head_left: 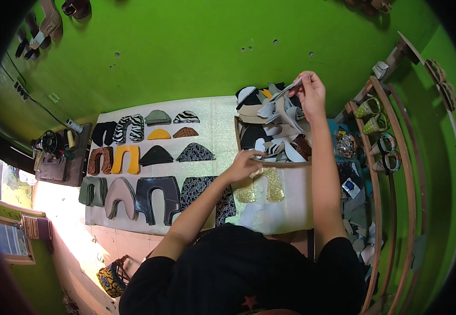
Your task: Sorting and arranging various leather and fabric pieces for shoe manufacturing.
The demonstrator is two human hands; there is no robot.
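Cut pieces (pixel 156 155) lie on a pale table (pixel 223 131) beside a green wall (pixel 186 52).

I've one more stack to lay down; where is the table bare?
A bare strip of table covering runs between the grey patterned crescents and the open box, with the left hand at its near end. A smaller patch lies right of the gold glitter U-shaped piece. Crowded: the box, heaped with cut pieces, and the table's left half, full of stacks.
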